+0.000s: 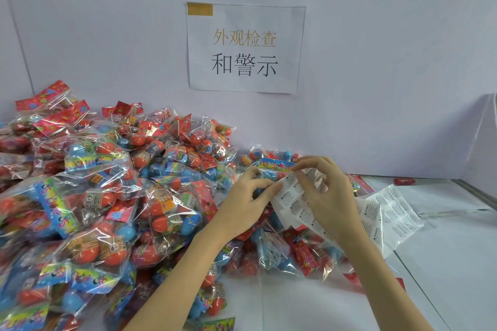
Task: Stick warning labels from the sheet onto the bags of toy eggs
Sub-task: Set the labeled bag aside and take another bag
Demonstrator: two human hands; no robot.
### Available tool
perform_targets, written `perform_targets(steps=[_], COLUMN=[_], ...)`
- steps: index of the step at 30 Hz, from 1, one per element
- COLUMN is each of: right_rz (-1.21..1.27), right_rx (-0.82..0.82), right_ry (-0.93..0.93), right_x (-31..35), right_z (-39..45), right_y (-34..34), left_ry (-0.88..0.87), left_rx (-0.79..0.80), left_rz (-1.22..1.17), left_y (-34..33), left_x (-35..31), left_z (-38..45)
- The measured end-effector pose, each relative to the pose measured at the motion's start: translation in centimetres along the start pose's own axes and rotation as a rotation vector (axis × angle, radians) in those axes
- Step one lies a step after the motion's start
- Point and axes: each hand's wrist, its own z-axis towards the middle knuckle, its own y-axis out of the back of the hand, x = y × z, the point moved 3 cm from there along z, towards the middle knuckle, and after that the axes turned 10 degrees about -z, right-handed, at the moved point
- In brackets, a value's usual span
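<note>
A large heap of clear bags of toy eggs [107, 196], orange and blue eggs inside, covers the left and middle of the white table. Above the heap's right end, my left hand [243, 208] pinches the upper left edge of a white sheet of warning labels [293, 201]. My right hand [326, 193] lies over the sheet, its fingertips pinching at the top of the sheet, near a bag with a blue header card [274, 165] just behind. Whether a label has come loose under the fingers is hidden.
More label sheets [392, 209] lie on the table to the right of my hands. A single red egg [404, 181] rests by the back wall. A paper sign [246, 48] hangs on the wall. The table's metal edge [476, 191] runs along the right.
</note>
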Motion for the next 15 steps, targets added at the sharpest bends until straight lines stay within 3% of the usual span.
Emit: perform_targets(steps=[11, 15], right_rz=[0.367, 0.458], right_rx=[-0.010, -0.127], right_ry=[-0.159, -0.202], right_x=[-0.4, -0.7], right_z=[0.1, 0.4], right_y=[0.3, 1.4], left_ry=[0.026, 0.029], left_rx=[0.030, -0.109], left_rz=[-0.067, -0.200], left_y=[-0.1, 0.6], left_x=[0.2, 0.3], left_z=[0.1, 0.3])
